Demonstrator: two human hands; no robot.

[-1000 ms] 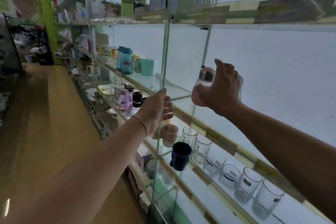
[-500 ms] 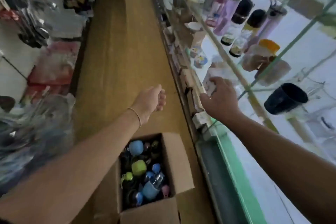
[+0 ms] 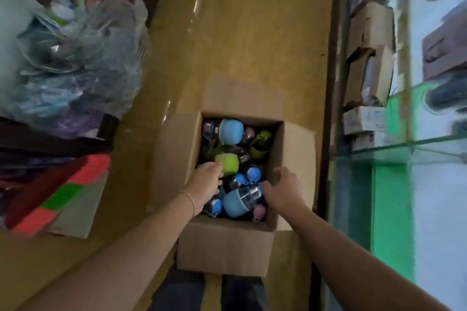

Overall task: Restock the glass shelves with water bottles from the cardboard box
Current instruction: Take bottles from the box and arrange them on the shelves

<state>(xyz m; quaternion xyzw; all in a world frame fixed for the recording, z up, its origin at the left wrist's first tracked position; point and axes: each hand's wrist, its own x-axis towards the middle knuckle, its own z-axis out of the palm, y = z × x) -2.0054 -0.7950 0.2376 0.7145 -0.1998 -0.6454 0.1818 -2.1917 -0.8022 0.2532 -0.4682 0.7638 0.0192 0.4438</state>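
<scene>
An open cardboard box point(image 3: 227, 250) stands on the floor below me, filled with several water bottles in blue, green and pink. My left hand point(image 3: 206, 183) reaches into the box's left side, its fingertips against a lime green bottle point(image 3: 228, 164); the fingers point down into the box, so their hold is hidden. My right hand point(image 3: 283, 190) is at the box's right side. Its thumb touches the silver band of a light blue bottle point(image 3: 241, 201), and its fingers are loosely bent above it. The glass shelves point(image 3: 414, 144) run along the right.
Small cardboard boxes point(image 3: 370, 55) are stacked low on the shelving at the right. On the left lie a clear plastic bag of goods point(image 3: 75, 58) and a box with red and green items point(image 3: 60, 194). Tan floor point(image 3: 242, 33) stretches ahead of the box.
I left a pink bottle on the upper shelf, then looked down. Both hands dropped from the shelves into the cardboard box and now touch bottles inside it.
</scene>
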